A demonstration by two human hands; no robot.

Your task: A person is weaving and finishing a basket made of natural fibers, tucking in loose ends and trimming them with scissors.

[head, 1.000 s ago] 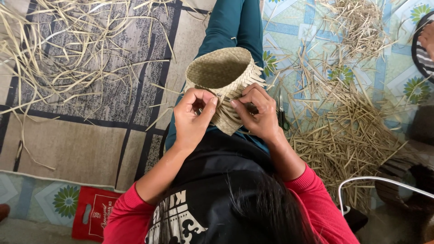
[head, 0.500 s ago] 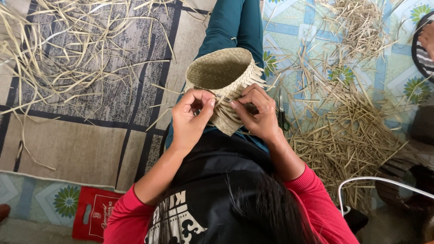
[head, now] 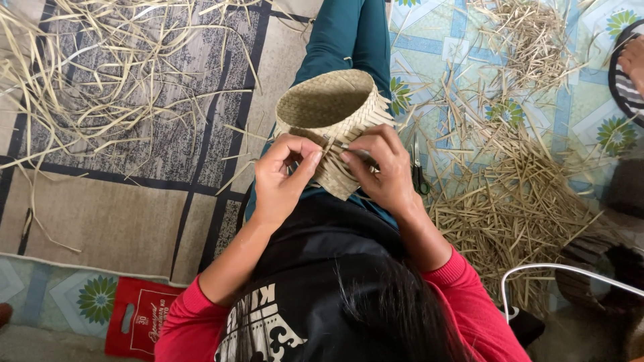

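Left hand (head: 285,175) pinches a thin strip end at the side of the woven basket (head: 333,121); right hand (head: 379,171) grips a slim tool against the weave. Basket lies on the lap, mouth facing away. Scissors (head: 419,175) just beside; loose straw strips (head: 516,201) on the mat.

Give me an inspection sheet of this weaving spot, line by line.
Surface: patterned floor mats.
Job's things: woven basket on the lap, open end away from the person.
Clutter: loose straw strips on both sides, scissors, red packet.
Grippers: left hand and right hand both pinch the basket's wall; thin metal tool in the right.
Cables: white cable lower right.
Surroundings: another person's foot, upper right.
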